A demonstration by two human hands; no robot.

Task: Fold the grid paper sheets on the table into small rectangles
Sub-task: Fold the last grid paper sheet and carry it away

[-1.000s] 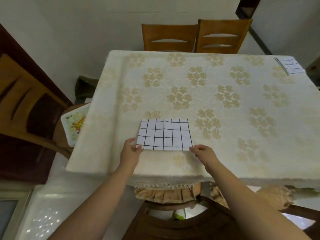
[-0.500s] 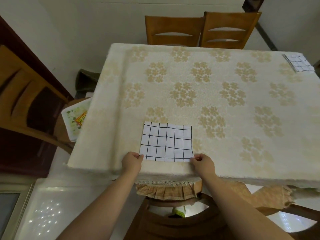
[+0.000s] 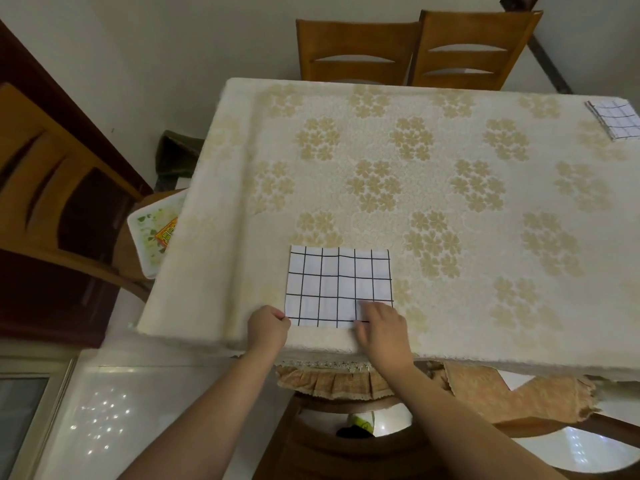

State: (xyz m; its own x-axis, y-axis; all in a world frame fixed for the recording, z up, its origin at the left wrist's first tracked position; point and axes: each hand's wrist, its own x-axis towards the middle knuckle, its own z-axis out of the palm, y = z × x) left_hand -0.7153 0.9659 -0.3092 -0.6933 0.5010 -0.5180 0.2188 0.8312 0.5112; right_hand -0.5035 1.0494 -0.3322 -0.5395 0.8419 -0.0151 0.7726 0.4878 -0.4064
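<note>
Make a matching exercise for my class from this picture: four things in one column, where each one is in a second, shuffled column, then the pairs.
Things
1. white black-gridded paper sheet
2. small folded stack of grid paper
3. two brown wooden chairs
4. white floral-printed tray

Places
A. on a seat beside the table's left edge
B. behind the table's far edge
C. at the near edge of the cream flower-patterned tablecloth, between the left hand and right hand
D. at the far right corner

Pairs: 1-C, 2-D, 3-B, 4-A
</note>
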